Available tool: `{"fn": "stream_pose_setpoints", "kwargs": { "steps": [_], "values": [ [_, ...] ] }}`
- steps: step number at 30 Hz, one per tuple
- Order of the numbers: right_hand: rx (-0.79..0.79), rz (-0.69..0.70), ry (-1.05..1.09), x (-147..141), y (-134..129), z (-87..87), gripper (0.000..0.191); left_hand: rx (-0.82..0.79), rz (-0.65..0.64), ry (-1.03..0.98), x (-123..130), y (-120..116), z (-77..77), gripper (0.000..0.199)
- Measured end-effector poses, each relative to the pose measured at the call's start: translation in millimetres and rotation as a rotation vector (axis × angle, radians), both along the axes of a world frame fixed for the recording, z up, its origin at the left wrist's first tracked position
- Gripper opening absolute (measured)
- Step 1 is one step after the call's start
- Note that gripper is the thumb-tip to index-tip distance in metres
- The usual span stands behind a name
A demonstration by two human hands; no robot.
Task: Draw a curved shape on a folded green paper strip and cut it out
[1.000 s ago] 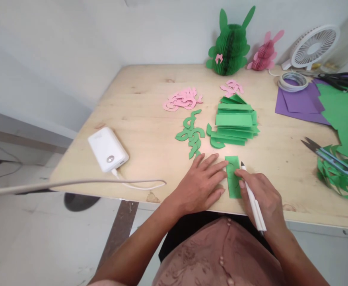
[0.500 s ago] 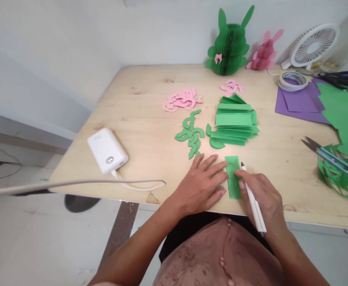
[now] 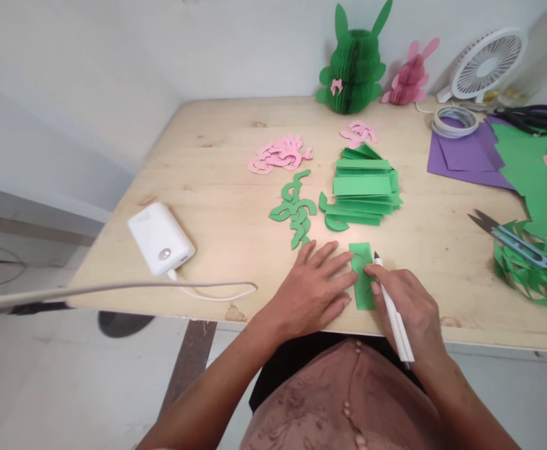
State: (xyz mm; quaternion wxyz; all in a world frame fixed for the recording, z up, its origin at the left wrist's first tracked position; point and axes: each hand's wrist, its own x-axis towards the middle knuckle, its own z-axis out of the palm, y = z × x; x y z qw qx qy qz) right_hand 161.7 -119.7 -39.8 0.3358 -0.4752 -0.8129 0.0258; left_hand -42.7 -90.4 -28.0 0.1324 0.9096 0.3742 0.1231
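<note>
At your far left the power bank [image 3: 161,238] lies on the table [image 3: 198,219], well apart from your hands. Next come the pink cutouts [image 3: 281,154], with the green cutouts [image 3: 296,209] nearer you. Your left hand [image 3: 309,290] is flat and spread, gripping nothing, its fingertips at the left edge of the green strip [image 3: 363,299]. That strip lies upright before you, between your hands and near the table's front edge, with faint dark lines on it; beyond it sits the folded stack [image 3: 362,186]. Your right hand [image 3: 414,309] grips the pen [image 3: 397,328], its tip just beside the strip's right edge. You seem to be marking the strip; the next move calls for a firm left hand and a controlled tip. Farther right, the scissors [image 3: 512,239] rest on the scraps [image 3: 526,275].
</note>
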Motion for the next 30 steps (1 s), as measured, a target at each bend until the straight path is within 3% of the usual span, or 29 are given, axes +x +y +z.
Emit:
{"fn": "stream_pose_setpoints", "kwargs": {
  "steps": [10,20,30],
  "values": [
    [-0.026,0.028,0.033,-0.4,-1.0,-0.7,0.042,-0.002,-0.002,0.008,-0.7,-1.2,0.6,0.034],
    [-0.137,0.009,0.143,-1.9,1.2,11.1,0.039,0.006,-0.004,0.014,-1.5,-0.7,0.4,0.031],
    [-0.156,0.063,0.003,1.2,17.4,7.9,0.043,-0.009,0.001,0.027,-0.5,-0.1,3.1,0.032]
  ]
}}
